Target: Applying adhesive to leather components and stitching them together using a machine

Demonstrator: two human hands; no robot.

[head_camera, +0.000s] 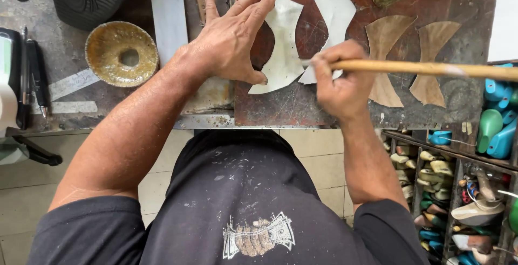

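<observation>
Head view: left hand (232, 41) fingers spread flat, pinning thin, floppy pale leather piece (280, 54); right hand (340, 84) fingers grip brush handle (431, 69).

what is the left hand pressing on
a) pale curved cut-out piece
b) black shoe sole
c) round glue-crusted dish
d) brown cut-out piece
a: the left hand lies flat on the pale curved cut-out piece on the reddish board, while the right hand holds a long wooden stick.
</observation>
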